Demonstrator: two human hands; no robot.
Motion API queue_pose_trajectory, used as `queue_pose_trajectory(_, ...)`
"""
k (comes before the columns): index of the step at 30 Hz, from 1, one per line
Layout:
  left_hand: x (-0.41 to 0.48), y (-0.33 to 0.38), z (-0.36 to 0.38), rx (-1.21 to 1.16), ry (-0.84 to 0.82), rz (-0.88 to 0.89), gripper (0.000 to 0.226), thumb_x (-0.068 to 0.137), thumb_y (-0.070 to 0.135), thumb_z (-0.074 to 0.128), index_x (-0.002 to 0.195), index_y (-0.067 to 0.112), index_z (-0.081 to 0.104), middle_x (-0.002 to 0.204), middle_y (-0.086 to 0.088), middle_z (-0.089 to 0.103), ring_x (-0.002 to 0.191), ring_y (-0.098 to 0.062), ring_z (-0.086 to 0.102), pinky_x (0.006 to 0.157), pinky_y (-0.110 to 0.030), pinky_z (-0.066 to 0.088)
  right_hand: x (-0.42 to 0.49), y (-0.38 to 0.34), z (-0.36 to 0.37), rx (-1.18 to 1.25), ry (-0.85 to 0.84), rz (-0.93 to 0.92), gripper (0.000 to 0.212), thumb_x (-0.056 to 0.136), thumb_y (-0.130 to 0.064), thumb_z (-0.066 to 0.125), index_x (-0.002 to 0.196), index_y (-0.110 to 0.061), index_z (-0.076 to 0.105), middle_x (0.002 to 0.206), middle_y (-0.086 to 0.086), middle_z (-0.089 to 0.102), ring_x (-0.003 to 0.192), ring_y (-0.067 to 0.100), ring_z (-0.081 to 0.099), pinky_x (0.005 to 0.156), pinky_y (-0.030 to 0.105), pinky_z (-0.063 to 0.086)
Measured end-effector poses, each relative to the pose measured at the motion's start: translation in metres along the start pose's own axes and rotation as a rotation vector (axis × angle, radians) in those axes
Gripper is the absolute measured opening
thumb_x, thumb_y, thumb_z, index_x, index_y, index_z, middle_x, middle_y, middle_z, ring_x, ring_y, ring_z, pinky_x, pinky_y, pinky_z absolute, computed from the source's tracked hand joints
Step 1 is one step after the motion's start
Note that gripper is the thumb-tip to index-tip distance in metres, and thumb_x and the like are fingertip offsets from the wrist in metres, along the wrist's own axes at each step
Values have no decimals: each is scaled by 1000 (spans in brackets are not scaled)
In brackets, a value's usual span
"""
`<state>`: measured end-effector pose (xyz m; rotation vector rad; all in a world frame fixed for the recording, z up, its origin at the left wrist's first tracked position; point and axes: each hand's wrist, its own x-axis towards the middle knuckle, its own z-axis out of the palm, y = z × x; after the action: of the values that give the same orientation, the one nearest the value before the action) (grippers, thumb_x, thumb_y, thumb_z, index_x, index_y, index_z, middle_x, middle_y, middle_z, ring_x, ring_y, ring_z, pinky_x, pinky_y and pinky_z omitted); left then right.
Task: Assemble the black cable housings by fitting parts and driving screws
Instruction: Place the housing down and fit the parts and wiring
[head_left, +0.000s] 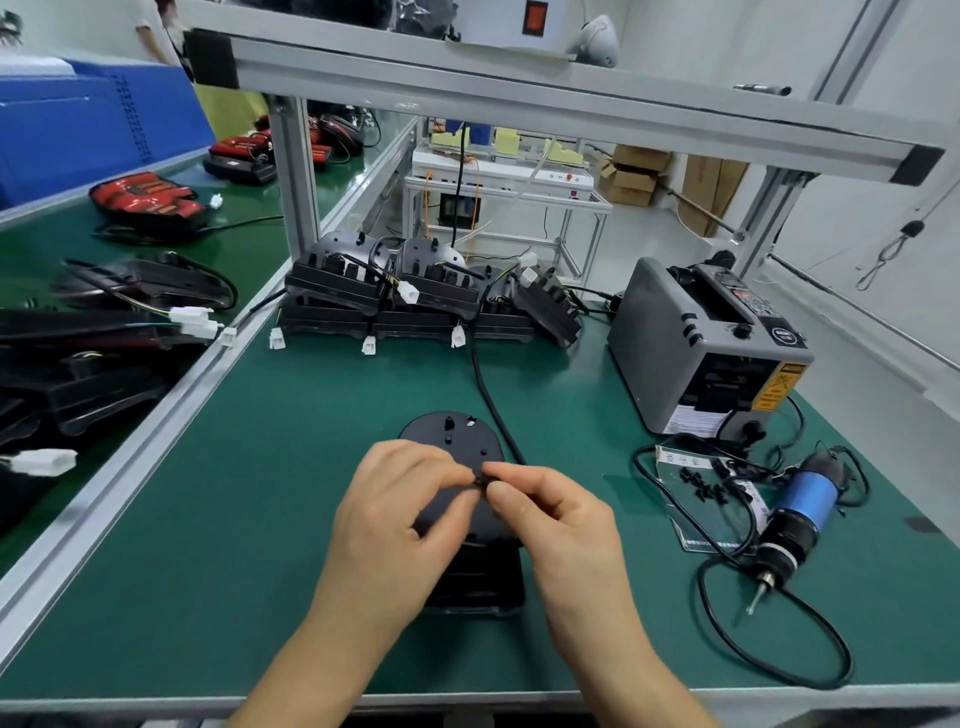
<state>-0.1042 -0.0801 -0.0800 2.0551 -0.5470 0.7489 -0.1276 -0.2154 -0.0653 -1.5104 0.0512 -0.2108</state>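
a rounded flat black plastic housing (451, 436) lies flat on the green mat (291, 467), its black cable (491, 400) trailing away behind; a tiny black part (480, 480) sits pinched just above its middle.

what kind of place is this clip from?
Most likely a factory assembly station: a green-matted bench with an aluminium-profile frame, a stack of black housings with white connectors, and a corded electric screwdriver beside a tape dispenser.
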Motion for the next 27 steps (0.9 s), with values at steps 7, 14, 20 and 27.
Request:
queue_pose_trajectory(7,2,-12,-9,56,-98,214,15,87,20,59,79,13,70,86,8,61,85,-19,50,72,-31,43,2,-12,-11,-112,-154,98,15,76,-6,74,74,-21,74,73,-5,73,68,1,63,64,12,47)
queue_pose_trajectory(14,-6,-13,-7,63,-103,241,16,89,20,59,81,13,71,85,6,61,83,-18,49,69,-33,44,4,-14,-14,-133,-174,178,15,75,-4,73,66,-15,72,57,-6,64,51,0,53,51,11,40)
queue_pose_trajectory(20,-14,-16,-21,-82,-229,-137,12,82,31,62,88,27,72,88,20,62,94,-5,54,82,-16,40,-5,-3,-16,-255,-103,195,14,74,-9,77,63,-17,72,59,-5,67,52,0,54,53,13,42)
queue_pose_trajectory(27,-20,-6,-18,27,-291,-148,12,78,19,73,79,29,67,84,20,55,88,-4,49,76,-21,41,-18,3,-15,-420,-38,118,17,73,-15,78,60,-23,70,60,-10,68,53,-1,56,56,13,45)
